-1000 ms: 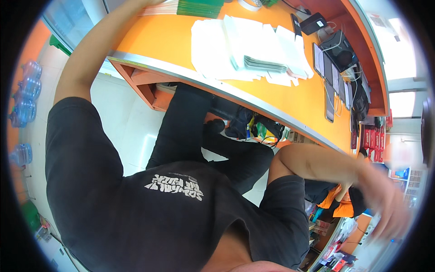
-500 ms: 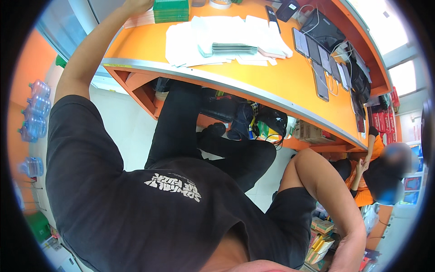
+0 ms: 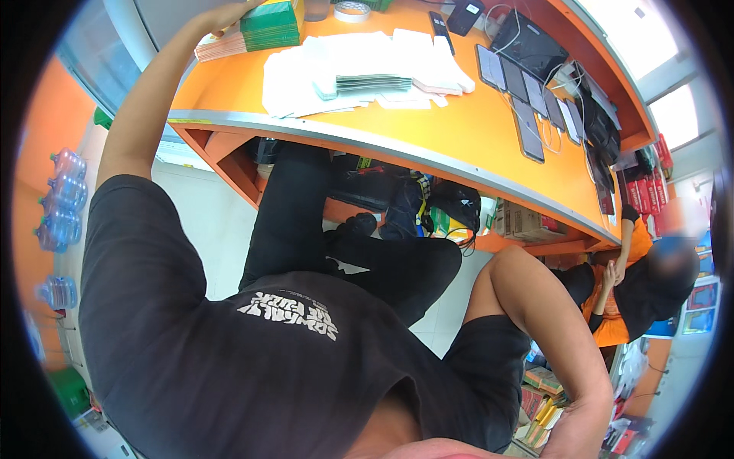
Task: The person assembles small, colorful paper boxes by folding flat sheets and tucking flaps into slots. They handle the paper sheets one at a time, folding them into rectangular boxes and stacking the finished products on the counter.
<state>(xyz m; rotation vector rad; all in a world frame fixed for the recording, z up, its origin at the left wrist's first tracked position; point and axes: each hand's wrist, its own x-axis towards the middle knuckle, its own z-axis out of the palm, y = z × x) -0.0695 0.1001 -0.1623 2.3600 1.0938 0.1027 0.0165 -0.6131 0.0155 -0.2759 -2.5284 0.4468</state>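
Observation:
My left hand (image 3: 226, 17) reaches to the table's far left corner. It rests on a stack of green, white and yellow folded paper packets (image 3: 269, 30), its visible fingers spread along the top; the upper edge of the picture cuts off part of the hand. To the right of that stack lies a spread of white paper slips (image 3: 287, 83), with a neat pile of pale green-edged slips (image 3: 373, 83) on top. My right arm (image 3: 547, 321) is bent at the elbow. Its forearm runs out past the lower edge, so the right hand is not seen.
Several phones (image 3: 527, 130) with charging cables lie on the orange table (image 3: 459, 138) at right, near a black bag (image 3: 527, 42). A tape roll (image 3: 352, 11) sits at the back. Bags (image 3: 455, 203) fill the shelf below. A person in orange (image 3: 638, 287) sits at right.
The view has shifted slightly, so the table's far left corner shows more. More of my left hand and the packet stack is visible. The white slips look unmoved on the table.

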